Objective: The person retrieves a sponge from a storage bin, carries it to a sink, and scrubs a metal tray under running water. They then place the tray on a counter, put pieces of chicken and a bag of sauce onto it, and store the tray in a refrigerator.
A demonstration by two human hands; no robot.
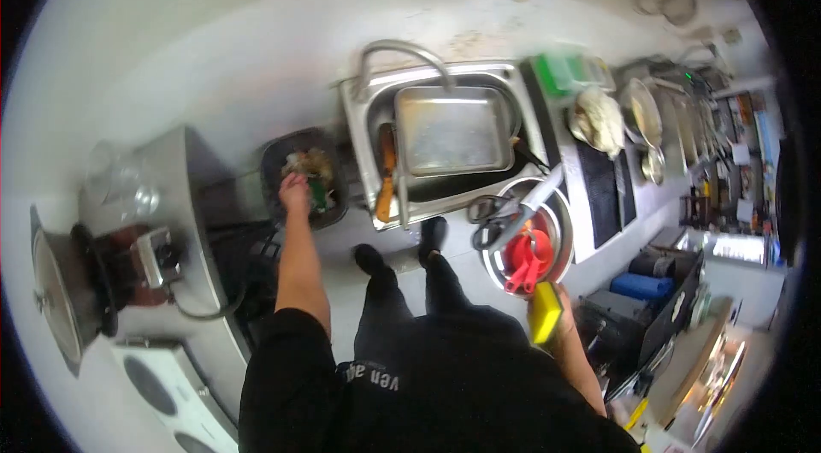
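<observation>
My left hand [295, 189] reaches down over a dark bin [339, 215] with mixed scraps in it. Its fingers are drawn together, and I cannot tell what they hold. On the other side, my right hand [564, 319] is closed on a yellow sponge [545, 313], right at the near rim of a steel bowl [560, 239]. Red measuring cups [528, 258] lie in the bowl, and black-handled scissors [489, 222] overlap its left edge. In the sink [359, 124] sits a rectangular metal pan [453, 130], with an orange-brown long-handled tool [386, 175] to its left.
A curved faucet [402, 46] rises behind the sink. To the right, a green container [558, 74], a whitish cloth-like bundle [599, 121] and a metal pan [641, 113] stand along the counter. At left is a steel cabinet [192, 222]; dark shelving [633, 316] stands right.
</observation>
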